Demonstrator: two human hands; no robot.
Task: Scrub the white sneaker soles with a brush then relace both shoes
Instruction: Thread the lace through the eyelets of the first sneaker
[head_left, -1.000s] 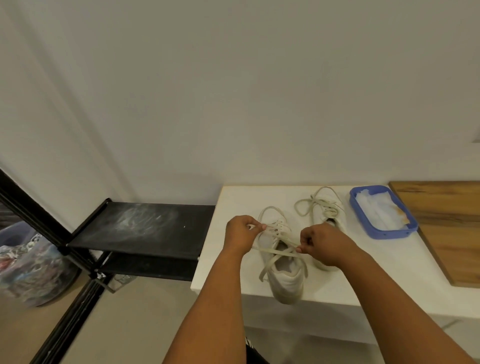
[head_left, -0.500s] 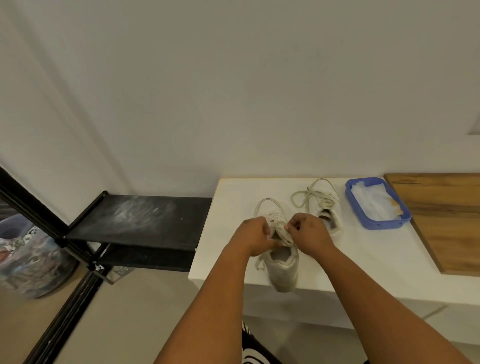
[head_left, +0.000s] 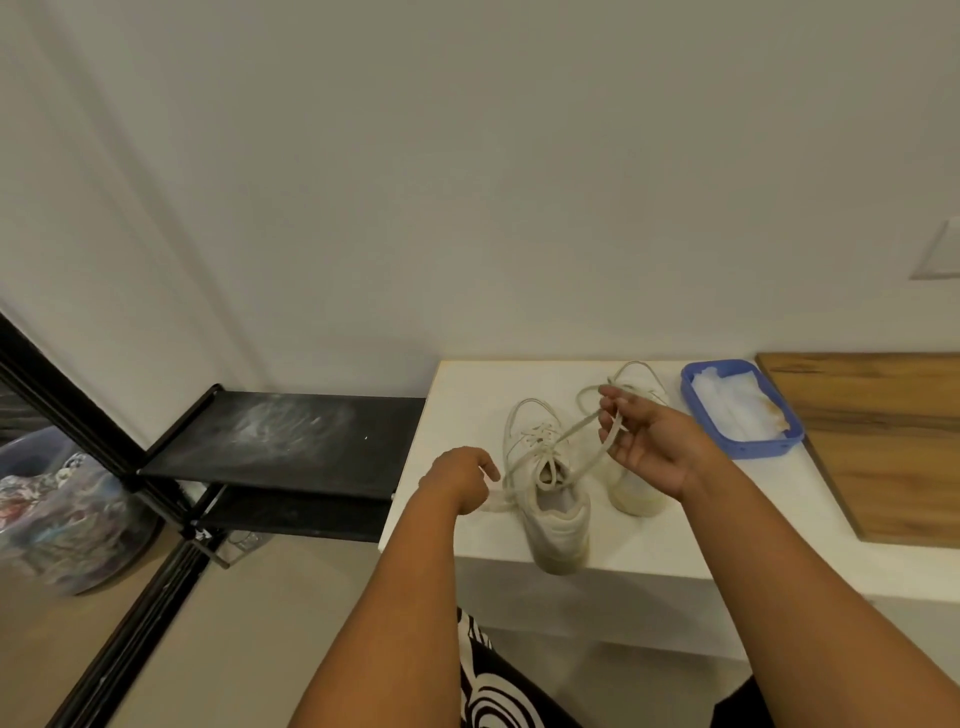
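The near sneaker (head_left: 553, 499) is sitting at the bench (head_left: 467, 395) edge. The right hand (head_left: 649, 447) is pinching its lace (head_left: 576, 431), lifting toward 2 o'clock; the left hand (head_left: 460, 480) is gripping the other end at 9. Being limp and slippery, the lace probably wants holding near its tip.

white sneakers (head_left: 550, 499) side by side, lace (head_left: 582, 427) raised

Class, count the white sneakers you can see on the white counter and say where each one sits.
2. One white lace-up sneaker lies near the front edge of the white counter, heel toward the camera. The second white sneaker sits just right of it, mostly hidden behind the right hand.
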